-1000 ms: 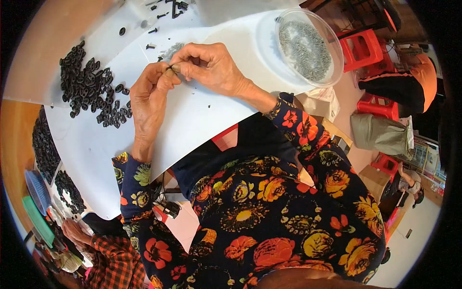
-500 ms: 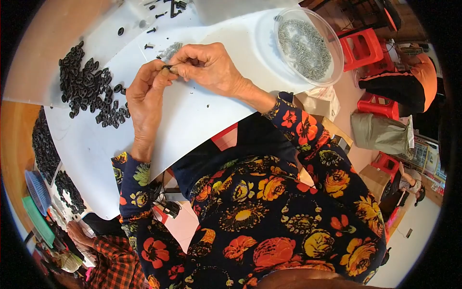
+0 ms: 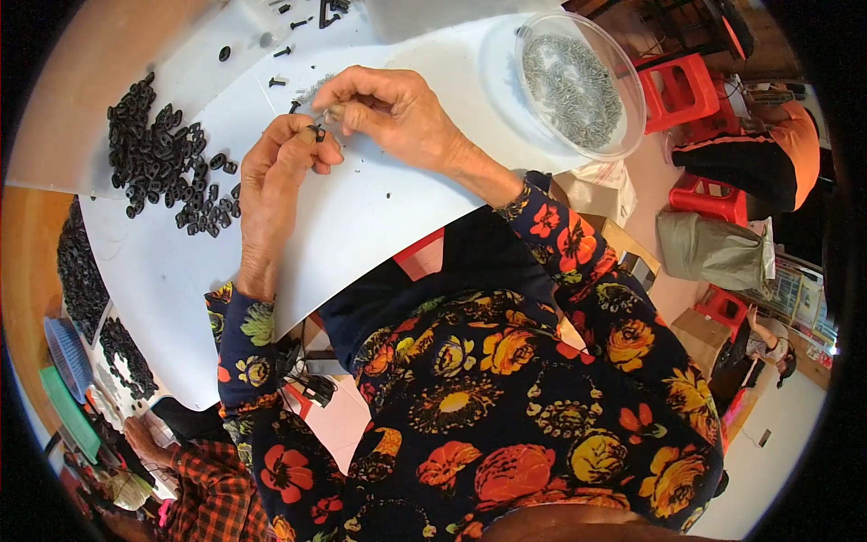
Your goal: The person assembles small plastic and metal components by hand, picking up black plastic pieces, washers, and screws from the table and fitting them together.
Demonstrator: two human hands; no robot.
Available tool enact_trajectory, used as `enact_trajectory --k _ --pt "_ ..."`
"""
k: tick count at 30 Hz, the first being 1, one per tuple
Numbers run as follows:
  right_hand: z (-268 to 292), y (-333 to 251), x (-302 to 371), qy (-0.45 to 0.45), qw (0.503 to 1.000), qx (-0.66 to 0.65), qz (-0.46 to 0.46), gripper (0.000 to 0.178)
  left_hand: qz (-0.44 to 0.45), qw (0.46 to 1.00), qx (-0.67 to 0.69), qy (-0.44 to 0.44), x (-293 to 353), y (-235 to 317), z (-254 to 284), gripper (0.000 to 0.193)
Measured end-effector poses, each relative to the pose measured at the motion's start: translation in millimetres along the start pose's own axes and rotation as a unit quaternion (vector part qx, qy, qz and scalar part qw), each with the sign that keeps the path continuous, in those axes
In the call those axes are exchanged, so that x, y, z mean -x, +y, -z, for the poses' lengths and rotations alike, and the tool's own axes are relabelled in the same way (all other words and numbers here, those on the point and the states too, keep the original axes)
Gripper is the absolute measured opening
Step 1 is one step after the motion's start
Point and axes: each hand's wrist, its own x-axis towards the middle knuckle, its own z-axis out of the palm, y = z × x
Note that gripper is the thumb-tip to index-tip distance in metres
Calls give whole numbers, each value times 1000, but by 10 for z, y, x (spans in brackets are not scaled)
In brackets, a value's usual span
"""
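My left hand (image 3: 275, 176) pinches a small black plastic piece (image 3: 316, 133) between thumb and fingertips above the white table. Just to its right, my right hand (image 3: 397, 113) is closed at the fingertips, and a small pale or silvery bit shows there, too small and blurred to name. Behind the fingers lies a small heap of silvery metal pieces (image 3: 318, 88), partly covered by the right hand. Left of my left hand spreads a pile of small black ring-like plastic parts (image 3: 153, 149), with looser ones close to the wrist.
A round clear tub (image 3: 638, 108) of small silvery metal pieces stands at the table's right. Black screw-like parts (image 3: 278, 82) lie at the far side. More black parts (image 3: 126, 357) fill the left, near a co-worker's checked sleeve (image 3: 217, 479). Red stools (image 3: 677, 90) stand on the right.
My hands have parted slightly: the right fingertips have lifted off the black piece, which now shows in the left grip. A black screw-like part beside the left fingers has come into sight.
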Motion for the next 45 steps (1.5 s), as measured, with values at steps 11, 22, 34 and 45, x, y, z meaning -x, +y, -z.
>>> enact_trajectory --k 11,22,34,45 --pt "-44 -29 12 -33 997 -64 14 12 20 999 13 -24 -2 7 14 18" --pt "10 2 15 -92 988 -113 -53 13 22 999 10 -38 -12 10 17 17" --pt "22 10 -6 -58 996 -66 -37 21 21 999 -10 -44 -8 30 26 17" --pt "21 -19 -9 -65 996 -34 -46 23 16 999 -4 -47 -16 0 35 16"
